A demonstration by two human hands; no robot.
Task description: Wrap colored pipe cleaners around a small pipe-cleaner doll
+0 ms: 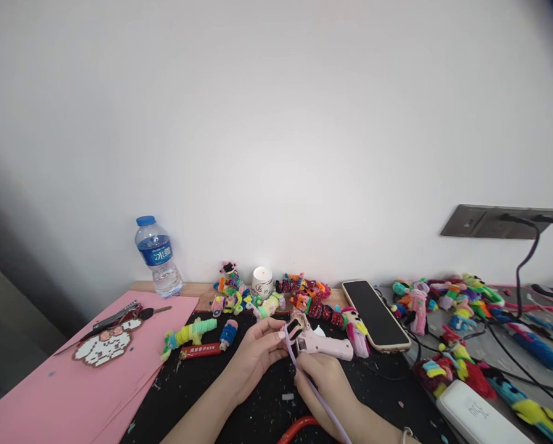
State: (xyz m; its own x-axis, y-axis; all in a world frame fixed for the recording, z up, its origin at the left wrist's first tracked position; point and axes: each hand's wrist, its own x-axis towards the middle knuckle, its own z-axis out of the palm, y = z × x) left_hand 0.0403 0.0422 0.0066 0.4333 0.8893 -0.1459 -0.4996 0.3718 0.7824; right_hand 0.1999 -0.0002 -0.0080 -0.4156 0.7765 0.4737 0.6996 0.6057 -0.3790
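My left hand (256,350) pinches a small fuzzy black-and-tan piece (296,325) at its near-left side. My right hand (325,377) is closed on a lavender pipe cleaner (304,370) that runs up to that piece, near centre on the black mat (202,394). I judge both light, soft and bendable, best gripped close to the join. Just right of them lies a pink glue gun (325,346). Far left stands a water bottle (158,256), cap on, partly filled. A phone (375,314) lies to the right.
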